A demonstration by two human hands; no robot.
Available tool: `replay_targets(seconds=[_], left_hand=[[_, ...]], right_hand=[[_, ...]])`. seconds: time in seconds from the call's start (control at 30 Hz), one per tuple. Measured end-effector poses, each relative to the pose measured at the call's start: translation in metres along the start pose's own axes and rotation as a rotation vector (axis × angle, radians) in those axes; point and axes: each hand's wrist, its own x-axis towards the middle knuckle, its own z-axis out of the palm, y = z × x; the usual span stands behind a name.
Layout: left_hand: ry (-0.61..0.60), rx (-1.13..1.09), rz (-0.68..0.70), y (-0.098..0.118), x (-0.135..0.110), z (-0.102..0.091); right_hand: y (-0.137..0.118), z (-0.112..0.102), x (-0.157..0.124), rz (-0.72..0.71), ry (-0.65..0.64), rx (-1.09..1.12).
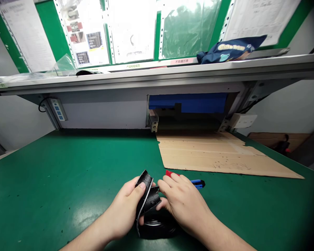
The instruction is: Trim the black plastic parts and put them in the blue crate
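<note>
My left hand point(122, 209) grips a curved black textured strip point(146, 195) with a pale edge, its thumb pressed on the strip's face. My right hand point(184, 200) holds the same strip from the other side, with its fingertips and thumb at the strip's lower part. Below both hands, a round black object point(157, 228) lies on the mat, partly hidden by the strip and my hands. Behind my right hand lies a small tool with red and blue parts point(197, 183), its middle hidden by my fingers.
The green work mat point(54, 174) runs across the bench, with a flat cardboard sheet point(211, 155) on its right. A shelf edge point(157, 75) runs above, bearing a dark blue bag point(231, 49). A power strip point(58, 109) is mounted under the shelf at left.
</note>
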Motion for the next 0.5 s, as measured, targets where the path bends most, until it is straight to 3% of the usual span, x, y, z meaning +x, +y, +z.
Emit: replay_targets(seconds=[0.17,0.3,0.5], left_hand=[[-0.028,0.051,0.033,0.001,-0.001,-0.001],[-0.046,0.092,0.052,0.001,-0.002,0.0],[-0.039,0.076,0.07,0.0,-0.005,0.003]], right_hand=[[0.0,0.002,-0.001,-0.008,-0.008,-0.038],[0.001,0.002,0.0,0.003,-0.109,0.057],[0.012,-0.016,0.0,0.08,-0.433,0.964]])
